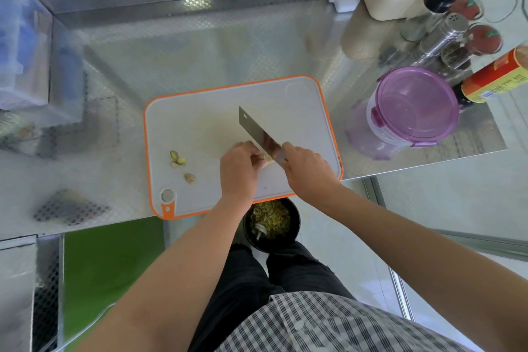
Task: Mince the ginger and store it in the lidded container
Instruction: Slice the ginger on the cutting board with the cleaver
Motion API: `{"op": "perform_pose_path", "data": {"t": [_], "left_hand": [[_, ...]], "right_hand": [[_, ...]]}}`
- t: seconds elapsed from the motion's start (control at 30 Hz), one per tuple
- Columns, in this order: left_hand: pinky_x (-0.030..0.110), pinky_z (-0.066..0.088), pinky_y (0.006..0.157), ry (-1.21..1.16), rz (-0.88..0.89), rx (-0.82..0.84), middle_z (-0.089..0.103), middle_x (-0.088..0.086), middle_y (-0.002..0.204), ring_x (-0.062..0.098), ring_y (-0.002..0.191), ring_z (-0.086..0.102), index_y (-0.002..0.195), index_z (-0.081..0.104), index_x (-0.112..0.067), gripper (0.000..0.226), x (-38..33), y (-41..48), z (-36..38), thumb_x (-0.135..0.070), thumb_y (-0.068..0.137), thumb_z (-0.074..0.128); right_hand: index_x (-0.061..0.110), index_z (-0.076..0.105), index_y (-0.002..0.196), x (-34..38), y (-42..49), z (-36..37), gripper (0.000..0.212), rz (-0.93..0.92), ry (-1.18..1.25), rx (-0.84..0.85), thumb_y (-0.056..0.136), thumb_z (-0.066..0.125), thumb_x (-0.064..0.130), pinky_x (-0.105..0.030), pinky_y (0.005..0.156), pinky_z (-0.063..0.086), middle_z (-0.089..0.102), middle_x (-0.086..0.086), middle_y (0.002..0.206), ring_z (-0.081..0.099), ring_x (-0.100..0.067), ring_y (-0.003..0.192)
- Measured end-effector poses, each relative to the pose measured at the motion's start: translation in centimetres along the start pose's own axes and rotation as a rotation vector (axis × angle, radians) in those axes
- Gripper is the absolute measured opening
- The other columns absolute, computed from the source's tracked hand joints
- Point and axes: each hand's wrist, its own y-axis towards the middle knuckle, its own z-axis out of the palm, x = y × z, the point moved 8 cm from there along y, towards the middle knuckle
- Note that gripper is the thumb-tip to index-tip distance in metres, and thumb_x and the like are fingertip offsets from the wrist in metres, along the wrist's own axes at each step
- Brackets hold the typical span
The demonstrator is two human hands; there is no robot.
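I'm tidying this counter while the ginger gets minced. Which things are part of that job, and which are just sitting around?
In use: cleaver, ginger under the left hand, right hand, cutting board, purple-lidded container.

Sitting around: trimmed scraps, shaker, sauce bottle, bin below.

Head-worn view, steeply downward over cutting board point(200, 111), close.

Your left hand point(239, 168) hides most of the ginger point(267, 162); only a pale sliver shows. Your right hand point(307, 167) covers the cleaver point(258, 134) handle. Left-side plastic bins point(24, 48) are blurred. Red-labelled bottle point(493, 77) is cut by the right edge, label unreadable.
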Motion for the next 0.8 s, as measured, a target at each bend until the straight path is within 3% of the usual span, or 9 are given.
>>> {"op": "perform_pose_path", "data": {"t": [0.07,0.27,0.53,0.67,0.8], "left_hand": [[0.032,0.052,0.068,0.011,0.017,0.002,0.067,0.000,0.079,0.018,0.070,0.063,0.080,0.070,-0.014,0.014,0.0,0.0,0.0,-0.010,0.071,0.080],[0.025,0.046,0.064,0.061,0.042,-0.007,0.067,0.003,0.079,0.019,0.068,0.061,0.082,0.074,-0.010,0.012,-0.4,0.0,-0.2,-0.018,0.075,0.079],[0.025,0.041,0.063,0.085,0.061,0.010,0.065,0.003,0.079,0.020,0.068,0.058,0.081,0.075,-0.009,0.011,-0.9,0.0,-0.2,-0.019,0.078,0.076],[0.030,0.044,0.062,0.105,0.076,0.024,0.064,0.005,0.077,0.023,0.068,0.059,0.078,0.075,-0.009,0.007,-1.0,0.0,-0.2,-0.016,0.078,0.075],[0.038,0.048,0.063,0.127,0.115,0.049,0.061,0.009,0.076,0.027,0.067,0.059,0.080,0.076,-0.009,0.007,-1.4,-0.1,-0.1,-0.016,0.079,0.075]], "right_hand": [[0.009,0.041,0.111,0.0,-0.3,0.2,0.014,0.001,-0.034,0.020,0.098,0.037,0.013,-0.035,0.064,0.033,0.056,-0.010,0.101,0.057,-0.035,0.089],[0.010,0.040,0.110,-0.1,-0.4,0.6,0.014,0.054,0.002,0.041,0.096,0.038,0.009,-0.034,0.063,0.032,0.051,-0.008,0.091,0.042,-0.027,0.074],[0.015,0.036,0.096,-0.1,0.7,1.6,0.013,0.086,0.018,0.035,0.092,0.040,0.003,-0.035,0.061,0.034,0.043,-0.004,0.083,0.044,-0.027,0.070],[0.011,0.040,0.103,-0.3,0.5,1.9,0.017,0.092,0.039,0.013,0.091,0.039,0.001,-0.036,0.062,0.035,0.041,-0.003,0.084,0.042,-0.028,0.070],[0.014,0.031,0.091,-0.4,0.6,1.4,0.013,0.081,0.038,0.043,0.092,0.039,0.004,-0.034,0.061,0.033,0.041,-0.003,0.079,0.043,-0.027,0.070]]}}
